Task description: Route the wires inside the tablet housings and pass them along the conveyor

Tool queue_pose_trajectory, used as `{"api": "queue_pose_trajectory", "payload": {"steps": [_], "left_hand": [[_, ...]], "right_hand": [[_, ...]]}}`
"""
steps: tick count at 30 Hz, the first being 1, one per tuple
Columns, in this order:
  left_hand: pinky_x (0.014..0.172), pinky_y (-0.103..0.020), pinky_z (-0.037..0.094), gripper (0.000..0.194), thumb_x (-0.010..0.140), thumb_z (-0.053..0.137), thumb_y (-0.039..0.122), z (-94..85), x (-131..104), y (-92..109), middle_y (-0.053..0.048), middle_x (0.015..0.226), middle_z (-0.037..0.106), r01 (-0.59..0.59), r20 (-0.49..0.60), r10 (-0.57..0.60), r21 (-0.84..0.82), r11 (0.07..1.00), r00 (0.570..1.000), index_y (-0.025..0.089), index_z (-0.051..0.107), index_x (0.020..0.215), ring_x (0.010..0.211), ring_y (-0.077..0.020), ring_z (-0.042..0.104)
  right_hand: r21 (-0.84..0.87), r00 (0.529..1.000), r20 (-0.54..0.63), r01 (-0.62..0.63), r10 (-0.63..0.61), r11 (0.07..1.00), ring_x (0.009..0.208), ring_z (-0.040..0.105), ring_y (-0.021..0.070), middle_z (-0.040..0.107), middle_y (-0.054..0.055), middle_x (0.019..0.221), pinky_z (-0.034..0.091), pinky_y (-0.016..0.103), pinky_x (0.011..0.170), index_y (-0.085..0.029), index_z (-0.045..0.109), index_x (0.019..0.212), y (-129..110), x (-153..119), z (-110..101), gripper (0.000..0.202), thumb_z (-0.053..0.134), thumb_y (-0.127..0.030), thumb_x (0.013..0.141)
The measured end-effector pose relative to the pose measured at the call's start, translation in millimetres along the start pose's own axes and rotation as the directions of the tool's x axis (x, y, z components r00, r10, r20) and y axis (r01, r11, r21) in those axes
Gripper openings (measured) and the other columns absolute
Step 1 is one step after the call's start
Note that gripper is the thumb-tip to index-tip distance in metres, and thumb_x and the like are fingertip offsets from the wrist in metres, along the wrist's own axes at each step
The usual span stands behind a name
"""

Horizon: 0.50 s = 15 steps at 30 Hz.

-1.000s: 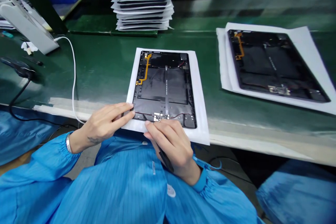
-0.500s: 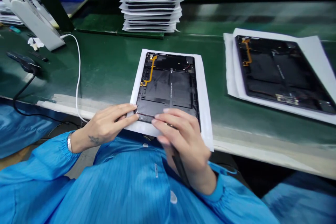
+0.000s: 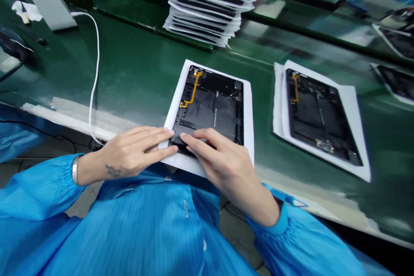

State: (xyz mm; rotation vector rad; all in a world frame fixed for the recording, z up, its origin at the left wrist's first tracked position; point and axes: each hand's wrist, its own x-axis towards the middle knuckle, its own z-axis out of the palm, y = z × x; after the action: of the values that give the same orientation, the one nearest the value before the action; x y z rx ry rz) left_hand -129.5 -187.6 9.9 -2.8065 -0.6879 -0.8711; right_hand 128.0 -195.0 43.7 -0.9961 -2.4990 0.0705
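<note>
An opened tablet point(image 3: 208, 110) with dark batteries and an orange flex cable point(image 3: 195, 90) lies on a white foam sheet point(image 3: 248, 120) in front of me. My left hand point(image 3: 132, 151) rests at its near left corner, fingers stretched out and apart, with fingertips on the edge. My right hand point(image 3: 223, 155) bends over the near edge. Its fingertips press close together on the tablet beside my left fingertips. Whatever lies between the right fingers is hidden, and my right hand covers the near right part of the tablet.
A second opened tablet point(image 3: 320, 116) lies on white sheets to the right. Behind stands a tall stack of white sheets with dark panels between point(image 3: 216, 4). A white cable point(image 3: 97, 60) crosses the green bench point(image 3: 129, 77) at left. Other people's arms show at the far right.
My right hand has moved left toward my left fingertips, its fingers now flatter on the tablet. The dark tool under my right palm is no longer visible. The view has tilted and shifted.
</note>
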Motion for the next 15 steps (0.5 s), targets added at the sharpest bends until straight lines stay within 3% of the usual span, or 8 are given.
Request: {"api": "queue_pose_trajectory", "payload": {"steps": [9, 15], "left_hand": [[0.097, -0.042, 0.061, 0.032, 0.098, 0.053, 0.008, 3.5, -0.9, 0.1, -0.018, 0.127, 0.07, -0.007, -0.048, 0.006, -0.013, 1.0, 0.999, 0.013, 0.067, 0.126, 0.118, -0.0282, 0.07], [0.097, -0.041, 0.061, 0.031, 0.099, 0.052, 0.009, 5.9, -2.0, 0.2, -0.018, 0.127, 0.071, -0.011, -0.06, 0.01, -0.008, 1.0, 0.998, 0.014, 0.069, 0.124, 0.117, -0.0274, 0.07]], "right_hand": [[-0.095, 0.996, 0.075, 0.055, -0.048, 0.994, 0.084, 0.063, 0.0188, 0.068, 0.009, 0.096, 0.053, 0.028, 0.065, -0.009, 0.062, 0.131, -4.0, 0.2, 7.1, 0.037, 0.043, -0.006, 0.1], [-0.075, 0.992, 0.122, 0.05, -0.041, 0.996, 0.093, 0.063, 0.0215, 0.068, 0.012, 0.11, 0.054, 0.03, 0.07, -0.009, 0.064, 0.127, -4.4, 1.1, 7.2, 0.031, 0.053, -0.008, 0.097]]}}
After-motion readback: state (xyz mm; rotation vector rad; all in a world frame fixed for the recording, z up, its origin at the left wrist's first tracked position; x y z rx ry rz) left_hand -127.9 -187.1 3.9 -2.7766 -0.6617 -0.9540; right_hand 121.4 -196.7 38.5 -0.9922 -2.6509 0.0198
